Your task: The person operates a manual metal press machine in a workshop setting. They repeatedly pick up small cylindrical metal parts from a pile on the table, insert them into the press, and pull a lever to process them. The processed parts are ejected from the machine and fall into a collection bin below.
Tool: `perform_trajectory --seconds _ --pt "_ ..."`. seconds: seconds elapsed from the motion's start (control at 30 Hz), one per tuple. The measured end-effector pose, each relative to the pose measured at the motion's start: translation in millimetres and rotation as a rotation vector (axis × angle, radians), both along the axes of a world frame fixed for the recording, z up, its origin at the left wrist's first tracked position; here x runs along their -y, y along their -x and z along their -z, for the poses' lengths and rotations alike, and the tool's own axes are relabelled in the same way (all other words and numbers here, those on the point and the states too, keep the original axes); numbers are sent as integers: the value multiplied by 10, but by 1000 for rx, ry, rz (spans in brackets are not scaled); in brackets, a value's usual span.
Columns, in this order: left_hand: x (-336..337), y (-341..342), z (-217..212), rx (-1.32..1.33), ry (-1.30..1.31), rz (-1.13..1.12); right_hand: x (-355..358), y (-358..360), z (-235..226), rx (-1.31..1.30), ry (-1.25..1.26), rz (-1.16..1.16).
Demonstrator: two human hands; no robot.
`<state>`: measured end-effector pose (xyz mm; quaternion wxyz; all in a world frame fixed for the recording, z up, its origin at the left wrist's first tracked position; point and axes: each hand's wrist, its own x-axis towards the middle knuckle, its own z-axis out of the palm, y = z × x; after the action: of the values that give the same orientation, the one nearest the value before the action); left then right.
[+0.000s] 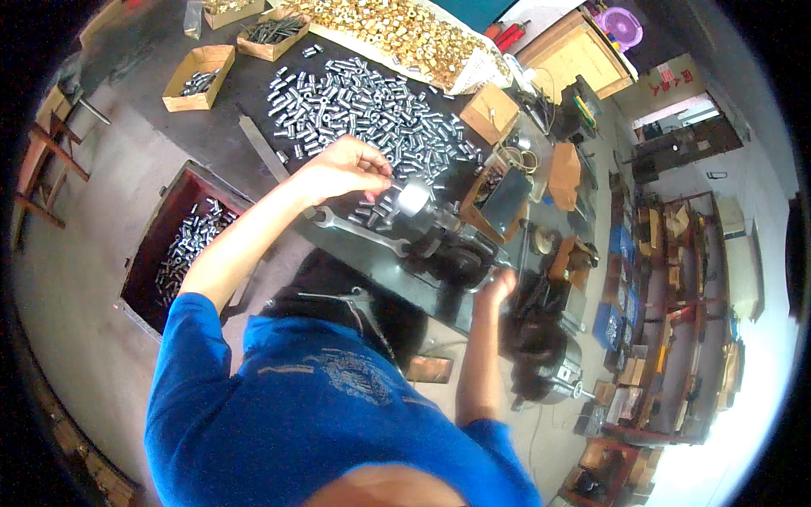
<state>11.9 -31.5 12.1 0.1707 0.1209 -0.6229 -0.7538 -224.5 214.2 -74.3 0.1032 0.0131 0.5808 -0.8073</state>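
My left hand [345, 169] is closed in a pinch beside the bright round metal end [414, 197] of a dark bench machine [460, 253]. Whatever lies between its fingertips is too small to name. At the machine's other end, my right hand [500, 286] is closed around a metal handle, mostly covered by the fingers. Small silvery metal sleeves [355, 106] lie heaped on the dark bench beyond my left hand. An open-ended wrench [359, 232] rests on the bench between my left forearm and the machine.
A flat metal bar [262, 148] lies left of the heap. Below the bench edge stands a box [144, 253] of metal parts. Brass-coloured pieces [372, 29] cover a sheet at the back, near small cardboard trays [198, 78]. A second machine [541, 359] and shelves [667, 313] stand to the right.
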Motion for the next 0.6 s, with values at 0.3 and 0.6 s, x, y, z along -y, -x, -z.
perform_trajectory --seconds 0.3,0.6 --pt "164 -810 280 146 165 -272 -6 161 -712 -359 242 -134" --pt "148 -2059 1177 1049 1202 -582 -630 -481 -403 -276 256 -246"
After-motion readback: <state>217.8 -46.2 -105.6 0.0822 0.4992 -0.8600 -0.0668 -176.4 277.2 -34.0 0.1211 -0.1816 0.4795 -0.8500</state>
